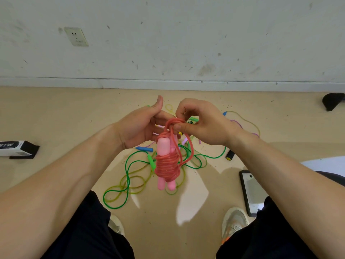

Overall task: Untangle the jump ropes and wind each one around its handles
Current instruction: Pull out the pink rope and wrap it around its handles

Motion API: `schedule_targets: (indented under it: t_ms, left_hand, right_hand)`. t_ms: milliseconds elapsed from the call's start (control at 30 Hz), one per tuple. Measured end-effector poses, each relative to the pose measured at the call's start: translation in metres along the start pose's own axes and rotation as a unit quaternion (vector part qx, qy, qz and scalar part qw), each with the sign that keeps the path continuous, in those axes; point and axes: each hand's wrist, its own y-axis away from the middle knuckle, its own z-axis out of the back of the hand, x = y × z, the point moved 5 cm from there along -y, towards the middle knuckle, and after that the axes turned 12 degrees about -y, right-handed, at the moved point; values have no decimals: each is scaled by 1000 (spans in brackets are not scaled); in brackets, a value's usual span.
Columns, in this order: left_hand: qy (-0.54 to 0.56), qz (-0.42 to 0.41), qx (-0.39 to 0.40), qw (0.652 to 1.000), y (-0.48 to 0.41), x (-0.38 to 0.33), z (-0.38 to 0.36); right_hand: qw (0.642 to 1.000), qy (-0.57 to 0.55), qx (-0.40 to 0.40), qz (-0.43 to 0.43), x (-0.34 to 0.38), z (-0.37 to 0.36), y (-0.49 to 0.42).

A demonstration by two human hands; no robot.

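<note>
Pinching the top loop of the red rope (pixel 168 163), the right hand (pixel 203 124) holds it up in the middle. It is wound round two pink handles (pixel 161 146) (side by side). The left hand (pixel 138 126) is spread, thumb up, just left of it. A green rope (pixel 127 174) lies on the floor (pixel 56 118) below.

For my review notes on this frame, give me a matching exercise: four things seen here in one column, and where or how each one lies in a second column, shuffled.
1. red rope
2. green rope
3. phone
4. black-and-white box

A. on the floor at the far left
B. wound around the pink handles, pinched by the right hand
C. in loose loops on the floor
D. flat on the floor near the right shoe

Pairs: 1-B, 2-C, 3-D, 4-A
</note>
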Motion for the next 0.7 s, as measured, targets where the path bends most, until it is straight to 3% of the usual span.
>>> schedule_targets:
  t_ms: [100, 267, 533, 700]
  left_hand:
    - [4, -4, 6, 1000, -1, 1, 4]
    - [5, 14, -36, 999, -6, 9, 4]
    - [52, 54, 6, 997, -8, 17, 1]
    - [65, 60, -34, 996, -12, 19, 1]
  right_hand:
    - [995, 74, -29, 55, 5, 2, 1]
    - [992, 111, -35, 53, 2, -4, 2]
    - [999, 26, -4, -41, -15, -3, 2]
    - [995, 8, -2, -100, -23, 0, 2]
